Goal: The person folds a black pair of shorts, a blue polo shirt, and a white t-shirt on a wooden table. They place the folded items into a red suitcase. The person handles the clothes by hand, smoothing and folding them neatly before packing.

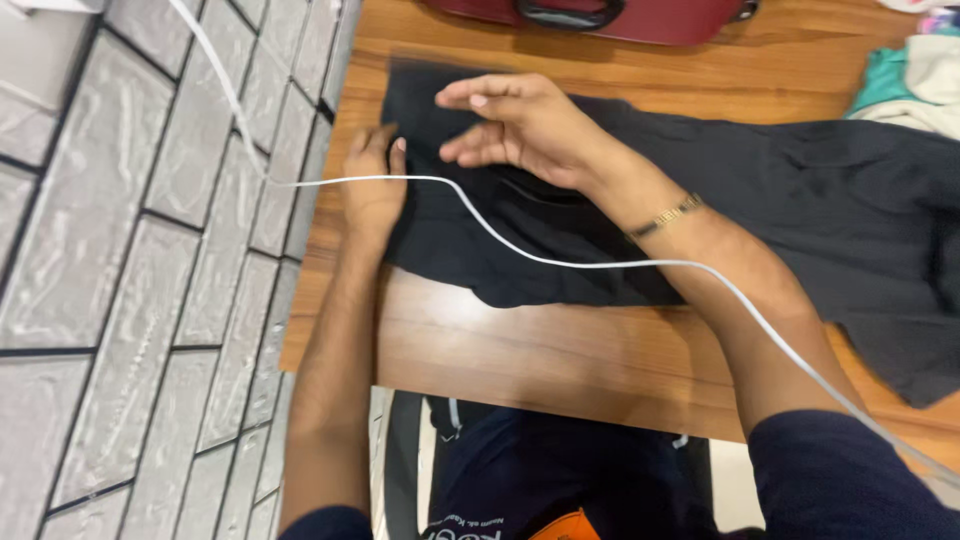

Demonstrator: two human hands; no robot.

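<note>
Head view, looking down: I see a black garment (700, 200) spread across the wooden desk (540, 350), running from the desk's left edge off toward the right. My left hand (372, 185) lies flat on the garment's left end, fingers together and pressing the cloth down, gripping nothing. My right hand (520, 125) is over the garment just beside the left one, open with the fingers stretched out toward the left; whether its palm touches the fabric I cannot tell. A gold bracelet (665, 216) sits on the right wrist. A white cable (560, 262) crosses in front of both arms, coming down from the upper left and leaving at the lower right. At the desk's far edge lies a dark red bag (650, 18) with a black handle. Light-coloured and teal clothes (915, 80) are piled at the upper right corner. Grey stone-patterned tiles (130, 280) fill the left side.
</note>
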